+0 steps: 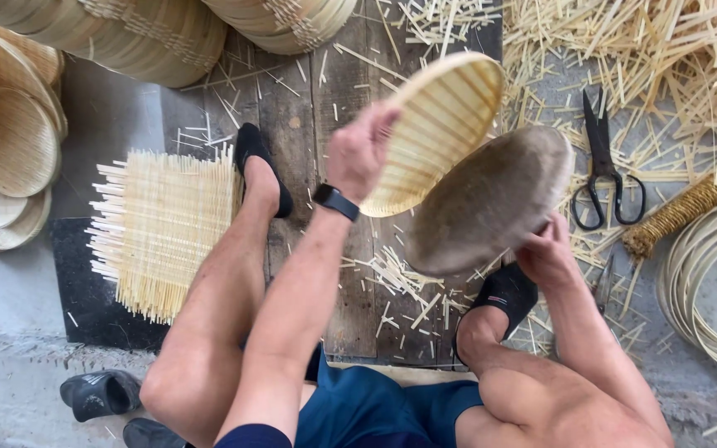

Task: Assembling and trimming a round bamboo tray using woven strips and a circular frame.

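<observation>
My left hand (362, 149) grips the edge of a round woven bamboo tray (441, 124), held tilted in the air above the wooden boards. My right hand (548, 253) holds the lower rim of a grey-brown, bowl-shaped mould (491, 199), also tilted, just below and right of the tray. The tray and the mould touch or nearly touch along one side. A black watch sits on my left wrist. My bare legs and black shoes show below both hands.
A square woven bamboo mat (163, 232) with loose ends lies by my left foot. Stacks of finished trays (10, 141) stand at left and top. Black scissors (603, 166), coiled cane hoops (707, 282) and several bamboo offcuts (641, 50) lie at right.
</observation>
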